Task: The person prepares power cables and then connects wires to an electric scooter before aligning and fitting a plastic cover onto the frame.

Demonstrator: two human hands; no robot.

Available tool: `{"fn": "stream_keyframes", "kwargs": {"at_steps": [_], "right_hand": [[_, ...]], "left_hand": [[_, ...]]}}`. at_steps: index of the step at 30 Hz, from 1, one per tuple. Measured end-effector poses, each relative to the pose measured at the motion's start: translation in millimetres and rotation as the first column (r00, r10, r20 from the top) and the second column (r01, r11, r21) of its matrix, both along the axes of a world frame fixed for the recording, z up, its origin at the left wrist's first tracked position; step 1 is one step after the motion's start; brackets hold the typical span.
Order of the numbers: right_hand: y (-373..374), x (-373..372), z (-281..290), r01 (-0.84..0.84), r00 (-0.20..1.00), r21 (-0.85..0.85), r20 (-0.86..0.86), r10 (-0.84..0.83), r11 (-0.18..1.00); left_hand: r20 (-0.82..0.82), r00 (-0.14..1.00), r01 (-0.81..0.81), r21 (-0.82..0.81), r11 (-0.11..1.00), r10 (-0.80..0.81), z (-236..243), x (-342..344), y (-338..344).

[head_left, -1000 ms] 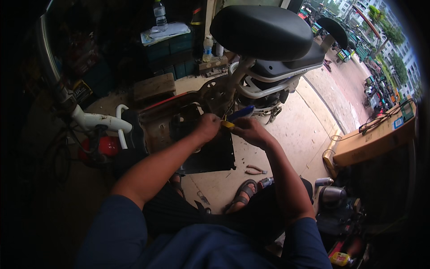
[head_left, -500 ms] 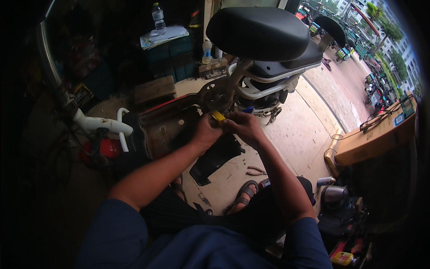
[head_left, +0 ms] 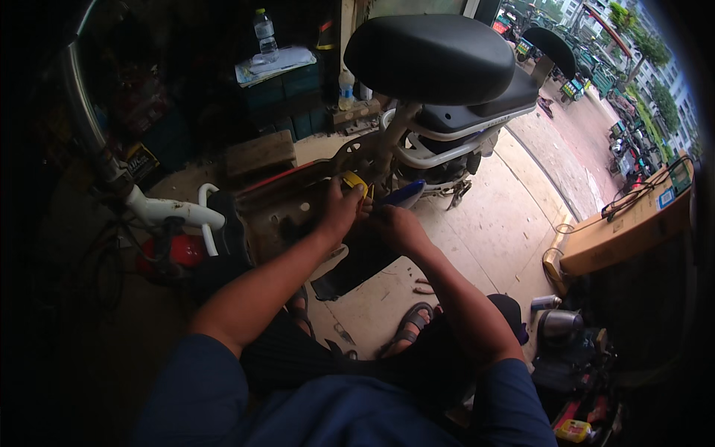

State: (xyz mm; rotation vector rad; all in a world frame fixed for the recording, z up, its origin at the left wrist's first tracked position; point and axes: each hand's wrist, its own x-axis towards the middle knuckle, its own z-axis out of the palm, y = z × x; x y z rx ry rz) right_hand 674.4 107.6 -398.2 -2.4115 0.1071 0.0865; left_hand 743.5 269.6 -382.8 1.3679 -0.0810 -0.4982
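My left hand [head_left: 344, 212] grips a small yellow object [head_left: 356, 181], its thumb up against it, over the scooter's exposed metal floor frame [head_left: 279, 216]. Just right of it my right hand [head_left: 395, 223] has its fingers closed close to my left fingertips; what they hold is hidden. A blue and silver pointed piece [head_left: 404, 195] sticks out behind my hands. Below them hangs or lies a black panel [head_left: 346, 277]; I cannot tell which. The scooter's black seat [head_left: 428, 56] is above, its white front tube [head_left: 175, 208] to the left.
Pliers [head_left: 423, 286] lie on the tiled floor by my sandalled foot [head_left: 415, 320]. A spray can [head_left: 546, 302] and metal container [head_left: 558, 325] stand right, below a large cardboard box [head_left: 618, 231]. Behind are a wooden block [head_left: 259, 153], stacked dark boxes and bottles [head_left: 264, 33]. Parked scooters line the pavement outside.
My left hand has moved up with the yellow object. My right hand has shifted slightly down and apart from it. The black panel below has changed angle, and more of the blue piece shows again.
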Motion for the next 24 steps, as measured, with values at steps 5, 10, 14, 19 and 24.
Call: {"fn": "stream_keyframes", "kwargs": {"at_steps": [5, 10, 14, 19, 24], "right_hand": [[10.5, 8.9, -4.2, 0.164, 0.977, 0.057, 0.129, -0.17, 0.985], [20.4, 10.7, 3.8, 0.275, 0.961, 0.077, -0.012, -0.275, 0.958], [31.3, 2.6, -1.2, 0.357, 0.933, 0.081, 0.022, -0.36, 0.93], [46.2, -1.6, 21.6, 0.315, 0.833, 0.093, 0.449, -0.322, 0.945], [35.5, 4.9, 20.3, 0.239, 0.755, -0.167, 0.652, -0.075, 0.957]], "left_hand": [[0.055, 0.998, -0.033, -0.034, 0.999, 0.034, 10.2, 19.9, -2.3], [0.082, 0.996, -0.046, 0.013, 0.999, 0.044, 7.0, 39.4, 5.2], [0.104, 0.992, -0.085, 0.1, 0.991, 0.075, -4.2, 30.2, -2.7], [0.237, 0.958, -0.185, 0.07, 0.98, 0.163, -16.9, 31.7, -4.8], [0.558, 0.819, -0.292, 0.204, 0.935, 0.134, -36.3, 39.0, -12.3]]}}
